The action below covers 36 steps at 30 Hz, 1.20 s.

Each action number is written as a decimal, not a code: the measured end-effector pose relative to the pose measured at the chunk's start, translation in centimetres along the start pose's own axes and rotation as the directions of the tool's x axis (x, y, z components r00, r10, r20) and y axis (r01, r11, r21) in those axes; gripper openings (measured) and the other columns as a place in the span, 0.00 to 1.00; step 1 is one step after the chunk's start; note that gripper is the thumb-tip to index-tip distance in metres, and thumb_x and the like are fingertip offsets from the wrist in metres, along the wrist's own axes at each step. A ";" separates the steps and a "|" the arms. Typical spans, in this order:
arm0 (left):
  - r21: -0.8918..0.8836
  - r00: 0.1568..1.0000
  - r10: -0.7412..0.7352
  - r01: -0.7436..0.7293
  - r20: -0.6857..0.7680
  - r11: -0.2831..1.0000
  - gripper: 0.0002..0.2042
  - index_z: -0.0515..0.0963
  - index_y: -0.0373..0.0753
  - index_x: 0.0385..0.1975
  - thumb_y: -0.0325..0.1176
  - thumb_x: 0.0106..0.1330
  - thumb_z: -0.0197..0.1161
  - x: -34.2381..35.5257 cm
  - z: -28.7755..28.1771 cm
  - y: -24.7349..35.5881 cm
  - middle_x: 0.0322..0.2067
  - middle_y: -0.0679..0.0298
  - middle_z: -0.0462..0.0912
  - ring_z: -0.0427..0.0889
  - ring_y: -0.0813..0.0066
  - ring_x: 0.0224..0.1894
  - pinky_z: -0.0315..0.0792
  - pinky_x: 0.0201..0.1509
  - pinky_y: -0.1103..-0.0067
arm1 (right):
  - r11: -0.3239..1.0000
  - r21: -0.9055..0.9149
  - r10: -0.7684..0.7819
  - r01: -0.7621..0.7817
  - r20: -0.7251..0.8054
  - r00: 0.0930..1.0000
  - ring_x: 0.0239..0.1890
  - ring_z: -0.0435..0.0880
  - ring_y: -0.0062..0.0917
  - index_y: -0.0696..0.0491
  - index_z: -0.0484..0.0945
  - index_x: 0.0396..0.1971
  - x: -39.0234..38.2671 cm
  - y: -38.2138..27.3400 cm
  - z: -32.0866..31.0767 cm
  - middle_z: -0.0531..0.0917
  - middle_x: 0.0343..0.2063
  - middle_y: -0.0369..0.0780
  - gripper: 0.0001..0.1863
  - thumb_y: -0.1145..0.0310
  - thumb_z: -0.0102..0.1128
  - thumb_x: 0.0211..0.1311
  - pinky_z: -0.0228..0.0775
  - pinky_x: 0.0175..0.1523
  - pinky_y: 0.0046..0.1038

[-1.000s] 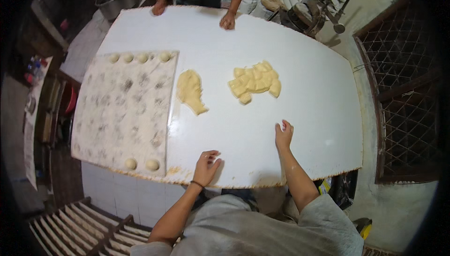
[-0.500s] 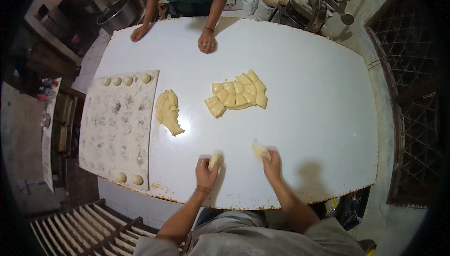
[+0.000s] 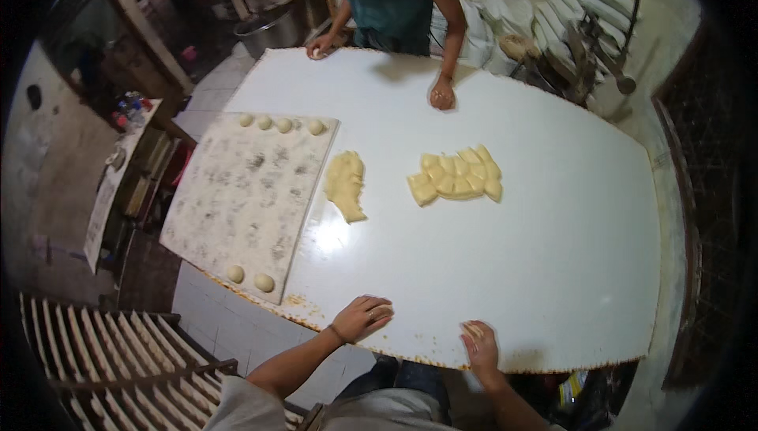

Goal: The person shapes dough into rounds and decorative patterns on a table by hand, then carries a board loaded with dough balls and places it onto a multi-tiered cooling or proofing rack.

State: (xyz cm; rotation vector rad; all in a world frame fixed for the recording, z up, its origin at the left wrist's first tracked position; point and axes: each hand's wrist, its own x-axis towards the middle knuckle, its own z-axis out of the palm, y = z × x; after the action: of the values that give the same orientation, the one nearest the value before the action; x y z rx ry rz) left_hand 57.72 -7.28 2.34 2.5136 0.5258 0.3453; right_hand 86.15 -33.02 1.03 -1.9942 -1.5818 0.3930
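Rolling, it seemed: left hand [image 3: 363,318] and right hand [image 3: 482,346], fingers curled in, each cupped a dough piece [image 3: 474,330] low on the white table [image 3: 553,273], cut dough [image 3: 458,178] beyond; even palm pressure was wanted next

We curl our left hand [image 3: 365,318] and right hand [image 3: 479,346] by the near edge of the white table [image 3: 545,265]; cut dough [image 3: 459,178] sits mid-table, and a floured board [image 3: 229,194] along the left edge bears six dough balls [image 3: 264,282].
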 end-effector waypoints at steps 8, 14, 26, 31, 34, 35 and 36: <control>-0.085 0.993 0.098 -0.104 -0.070 0.991 0.13 0.84 0.39 0.55 0.32 0.74 0.64 -2.9 1.7 -0.1 0.58 0.56 0.84 0.80 0.58 0.65 0.71 0.74 0.65 | 0.994 0.098 0.056 -0.052 -0.045 0.997 0.67 0.74 0.49 0.55 0.83 0.59 0.3 -3.1 3.1 0.81 0.58 0.50 0.18 0.70 0.65 0.72 0.62 0.77 0.48; -0.175 0.958 -0.149 0.108 -0.243 0.979 0.14 0.82 0.34 0.54 0.33 0.74 0.62 6.5 -1.5 4.9 0.56 0.53 0.84 0.79 0.55 0.65 0.72 0.74 0.64 | 0.990 -0.127 0.026 -0.067 -0.300 0.953 0.66 0.73 0.51 0.58 0.79 0.62 8.9 -3.7 0.9 0.80 0.58 0.50 0.22 0.69 0.65 0.71 0.62 0.76 0.48; -0.143 0.960 -0.083 0.046 -0.268 0.989 0.13 0.84 0.37 0.55 0.33 0.75 0.62 3.7 -0.4 5.5 0.56 0.53 0.85 0.77 0.57 0.68 0.70 0.75 0.68 | 0.993 -0.059 0.091 -0.105 -0.202 0.975 0.71 0.70 0.51 0.60 0.76 0.64 6.2 -5.3 3.0 0.78 0.64 0.50 0.22 0.69 0.61 0.74 0.54 0.79 0.50; -0.227 0.997 -0.055 0.041 -0.056 0.973 0.12 0.85 0.36 0.50 0.34 0.74 0.63 -2.2 -2.0 -0.1 0.56 0.55 0.85 0.78 0.58 0.67 0.72 0.74 0.68 | 0.974 -0.027 0.221 -0.225 -0.121 0.968 0.67 0.72 0.47 0.58 0.79 0.57 1.0 -0.2 0.2 0.77 0.61 0.49 0.18 0.73 0.65 0.70 0.65 0.72 0.46; -0.112 0.941 -0.092 0.058 -0.327 0.992 0.13 0.84 0.37 0.53 0.33 0.74 0.63 5.1 -0.5 1.7 0.58 0.56 0.84 0.79 0.59 0.66 0.71 0.74 0.69 | 0.980 0.039 0.196 -0.193 -0.303 0.933 0.71 0.69 0.48 0.59 0.78 0.60 8.8 -5.3 1.5 0.76 0.65 0.51 0.19 0.75 0.63 0.71 0.61 0.76 0.45; -0.024 0.930 -0.027 0.020 -0.367 1.000 0.14 0.84 0.37 0.56 0.32 0.74 0.63 4.0 2.8 0.5 0.59 0.56 0.83 0.79 0.57 0.66 0.71 0.74 0.67 | 0.992 0.001 0.123 -0.127 -0.276 0.953 0.73 0.68 0.48 0.60 0.77 0.62 9.1 -7.5 3.1 0.76 0.66 0.51 0.20 0.75 0.62 0.71 0.59 0.77 0.44; -0.125 0.966 0.000 -0.033 -0.259 0.992 0.14 0.84 0.37 0.55 0.31 0.73 0.64 2.8 3.7 2.0 0.59 0.57 0.83 0.78 0.57 0.66 0.71 0.74 0.66 | 0.989 0.033 0.148 -0.144 -0.183 0.972 0.74 0.68 0.49 0.60 0.77 0.63 6.2 -5.7 3.8 0.76 0.67 0.51 0.21 0.74 0.62 0.72 0.57 0.79 0.44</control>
State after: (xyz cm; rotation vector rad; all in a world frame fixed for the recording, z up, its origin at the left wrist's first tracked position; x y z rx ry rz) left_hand 62.10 -9.26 0.80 2.3621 0.5636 0.6982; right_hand 81.16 -25.33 2.00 -2.0747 -1.3180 0.2688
